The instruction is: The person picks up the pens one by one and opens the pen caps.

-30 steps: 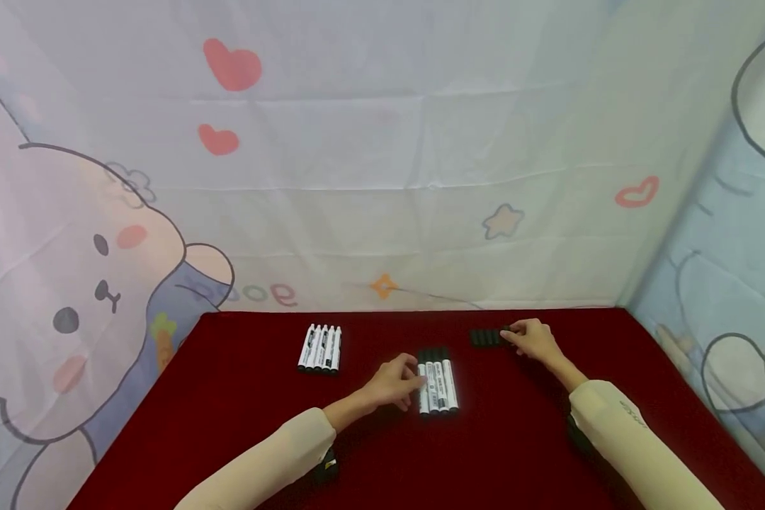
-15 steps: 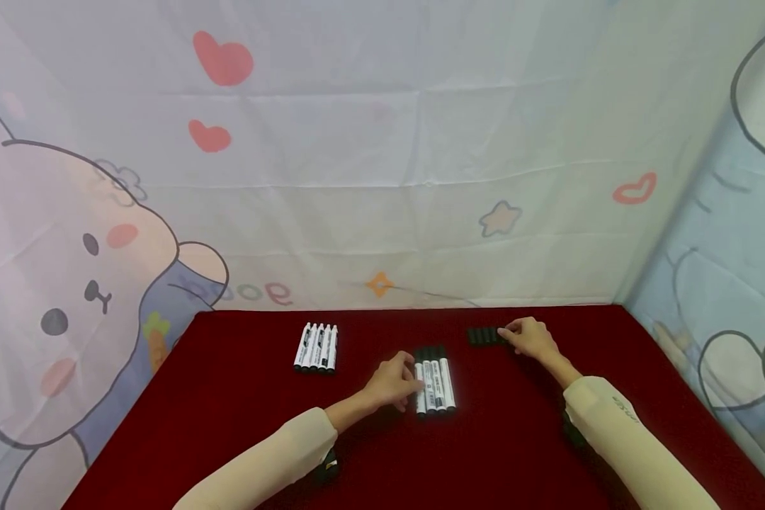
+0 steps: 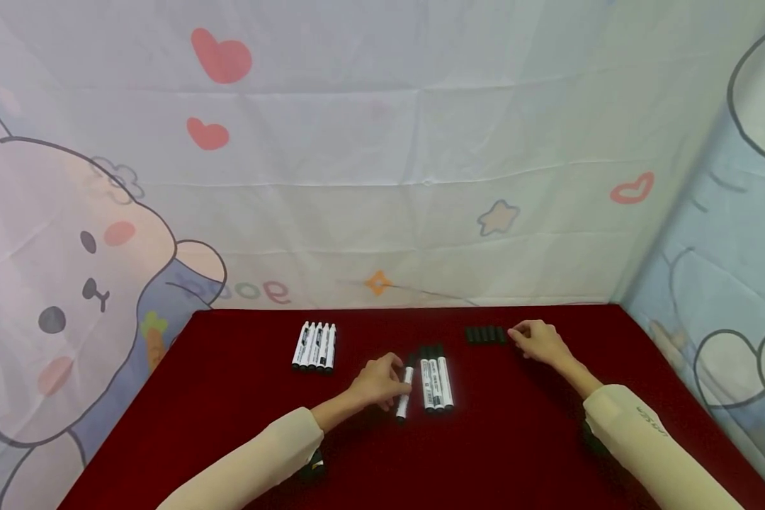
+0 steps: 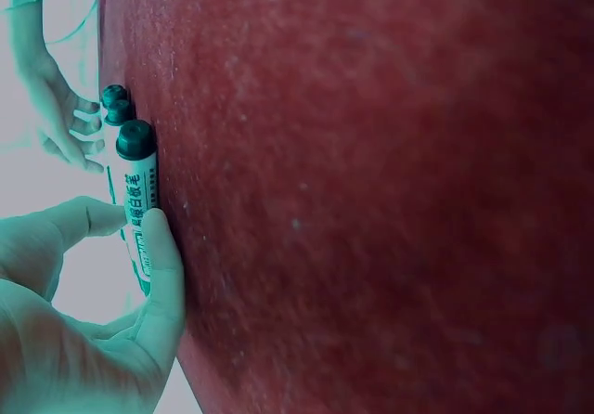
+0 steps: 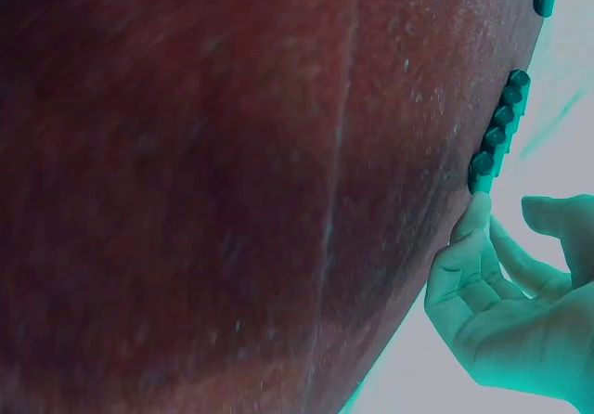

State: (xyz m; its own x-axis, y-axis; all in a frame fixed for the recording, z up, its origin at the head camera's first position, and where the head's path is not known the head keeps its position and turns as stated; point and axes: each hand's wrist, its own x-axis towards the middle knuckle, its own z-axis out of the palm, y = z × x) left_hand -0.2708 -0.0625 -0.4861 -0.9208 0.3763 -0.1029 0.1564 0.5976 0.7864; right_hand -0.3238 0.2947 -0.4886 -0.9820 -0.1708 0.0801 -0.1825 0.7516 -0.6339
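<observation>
1. Head view: the left hand (image 3: 377,383) pinched a white whiteboard marker (image 3: 404,404) between thumb and fingers; whether the marker rested on the bench (image 3: 484,439) or hung just above it could not be told.
2. The marker's long axis ran away from the person, its black-capped end far and leaning slightly right, its small dark base near.
3. It was just left of a row of three whiteboard markers (image 3: 436,386), apart from them; these also had their black caps at the far end, and their axes leaned slightly left.
4. The left wrist view showed dark printed characters along the held barrel, with thumb and forefinger on opposite sides.
5. The right hand (image 3: 540,342) held nothing, fingers loosely bent, just right of five short black cylinders (image 3: 484,335) set side by side; contact was unclear.
6. Farther left lay five white markers (image 3: 314,347), black ends toward the person.
</observation>
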